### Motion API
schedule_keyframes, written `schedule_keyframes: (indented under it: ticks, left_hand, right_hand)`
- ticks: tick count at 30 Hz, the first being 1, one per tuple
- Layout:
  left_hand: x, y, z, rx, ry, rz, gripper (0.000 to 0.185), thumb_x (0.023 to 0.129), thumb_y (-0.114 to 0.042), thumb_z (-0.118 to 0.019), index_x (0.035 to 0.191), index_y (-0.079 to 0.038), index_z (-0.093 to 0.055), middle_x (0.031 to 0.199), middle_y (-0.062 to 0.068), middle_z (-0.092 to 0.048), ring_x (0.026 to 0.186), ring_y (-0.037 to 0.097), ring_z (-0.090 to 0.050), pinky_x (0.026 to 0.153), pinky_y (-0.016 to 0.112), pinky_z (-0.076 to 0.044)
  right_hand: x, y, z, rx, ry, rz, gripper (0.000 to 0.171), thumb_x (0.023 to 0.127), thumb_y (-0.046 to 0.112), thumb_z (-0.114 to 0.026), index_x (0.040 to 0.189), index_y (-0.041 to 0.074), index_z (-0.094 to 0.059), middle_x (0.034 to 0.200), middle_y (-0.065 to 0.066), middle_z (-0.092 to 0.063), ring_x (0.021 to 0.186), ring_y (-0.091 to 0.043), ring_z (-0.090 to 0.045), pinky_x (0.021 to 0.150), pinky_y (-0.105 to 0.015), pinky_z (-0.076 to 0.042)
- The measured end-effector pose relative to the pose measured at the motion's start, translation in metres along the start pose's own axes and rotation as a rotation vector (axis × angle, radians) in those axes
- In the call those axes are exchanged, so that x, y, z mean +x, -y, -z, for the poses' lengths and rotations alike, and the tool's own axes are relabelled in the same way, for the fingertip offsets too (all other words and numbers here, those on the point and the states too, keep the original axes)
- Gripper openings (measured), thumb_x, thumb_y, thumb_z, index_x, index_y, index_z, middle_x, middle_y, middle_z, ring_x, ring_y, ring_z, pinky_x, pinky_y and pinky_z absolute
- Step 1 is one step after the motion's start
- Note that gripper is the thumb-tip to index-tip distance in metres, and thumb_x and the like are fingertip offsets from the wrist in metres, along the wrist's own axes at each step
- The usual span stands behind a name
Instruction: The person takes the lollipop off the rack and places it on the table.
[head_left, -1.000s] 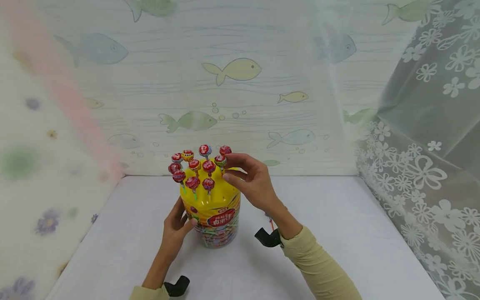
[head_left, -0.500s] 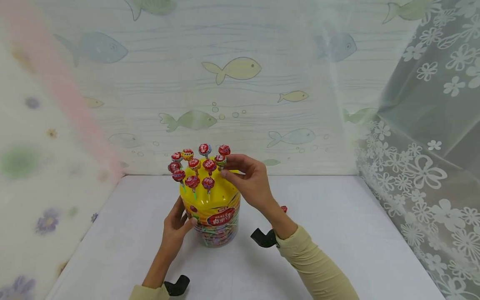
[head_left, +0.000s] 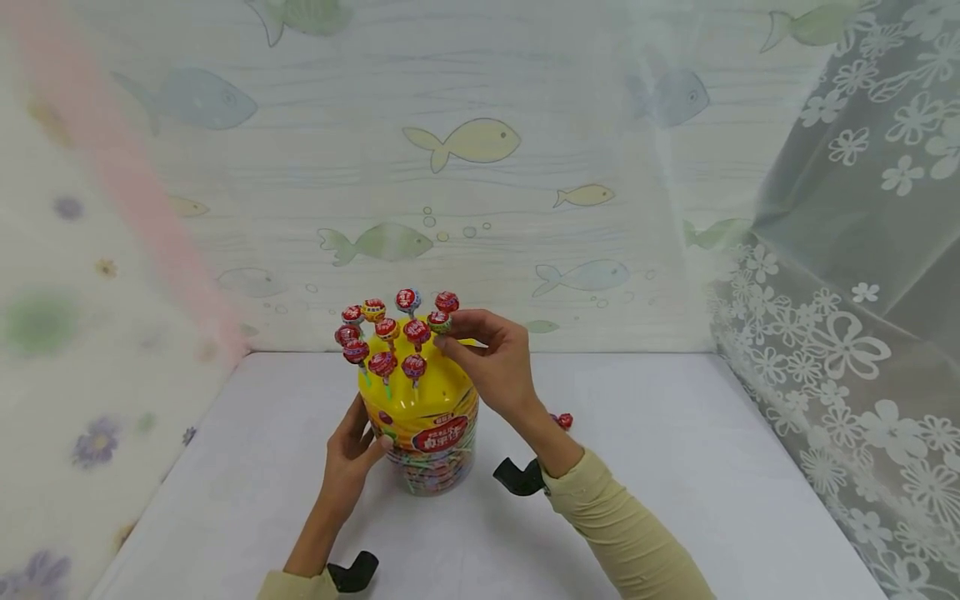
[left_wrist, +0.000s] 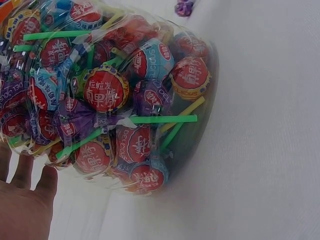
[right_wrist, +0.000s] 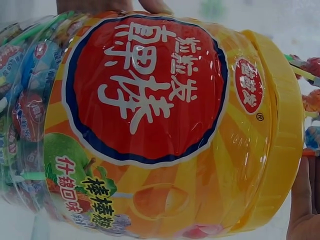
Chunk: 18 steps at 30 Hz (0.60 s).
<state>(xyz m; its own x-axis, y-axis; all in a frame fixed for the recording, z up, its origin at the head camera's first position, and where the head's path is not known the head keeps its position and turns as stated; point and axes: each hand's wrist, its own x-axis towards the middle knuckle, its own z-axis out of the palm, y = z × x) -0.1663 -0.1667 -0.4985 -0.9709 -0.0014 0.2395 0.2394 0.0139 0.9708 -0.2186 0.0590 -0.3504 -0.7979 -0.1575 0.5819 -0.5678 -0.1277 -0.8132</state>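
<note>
A clear plastic jar point(head_left: 431, 462) full of wrapped lollipops stands on the white table point(head_left: 675, 467). Its yellow lid point(head_left: 442, 392) has several red lollipops point(head_left: 382, 363) stuck upright in it. My left hand point(head_left: 366, 433) grips the jar's left side, thumb on the front. My right hand point(head_left: 450, 329) is over the lid's right rear and pinches one lollipop point(head_left: 438, 320) between thumb and forefinger. The left wrist view shows the jar's wall point(left_wrist: 115, 95) and my left hand point(left_wrist: 25, 205) beside it. The right wrist view is filled by the jar's red label point(right_wrist: 150, 100) and lid point(right_wrist: 285, 125).
A loose red lollipop point(head_left: 564, 421) lies on the table just behind my right wrist. A fish-patterned backdrop point(head_left: 465, 142) closes the back. A lace curtain point(head_left: 847, 333) hangs on the right and a flowered cloth point(head_left: 90, 333) on the left.
My right hand has slid slightly left and down toward the lid, still at the same lollipop. The loose lollipop behind the wrist has come into sight. The left hand has not moved.
</note>
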Motion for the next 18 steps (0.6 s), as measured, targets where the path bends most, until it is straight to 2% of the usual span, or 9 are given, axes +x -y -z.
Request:
schedule_keyframes:
  ticks: [10,18]
  left_hand:
    - [-0.001,0.001,0.000,-0.007,0.002,-0.011,0.078,0.099,-0.005,-0.061,0.164,-0.013,-0.019,0.169,0.010,-0.023,0.150,0.004,-0.031,0.114,0.014,-0.032]
    - [-0.002,-0.001,-0.002,-0.009,-0.006,-0.016,0.076,0.099,-0.004,-0.060,0.164,-0.012,-0.019,0.169,0.011,-0.024,0.148,0.002,-0.032,0.114,0.013,-0.031]
  right_hand:
    - [0.000,0.004,-0.001,-0.008,-0.030,0.095,0.022,0.090,-0.007,-0.070,0.112,-0.009,-0.068,0.109,-0.025,-0.071,0.097,-0.017,-0.072,0.083,-0.039,-0.063]
    - [-0.010,0.007,0.008,-0.018,-0.049,0.102,0.022,0.090,-0.007,-0.070,0.111,-0.009,-0.068,0.108,-0.026,-0.071,0.096,-0.017,-0.072,0.083,-0.038,-0.063]
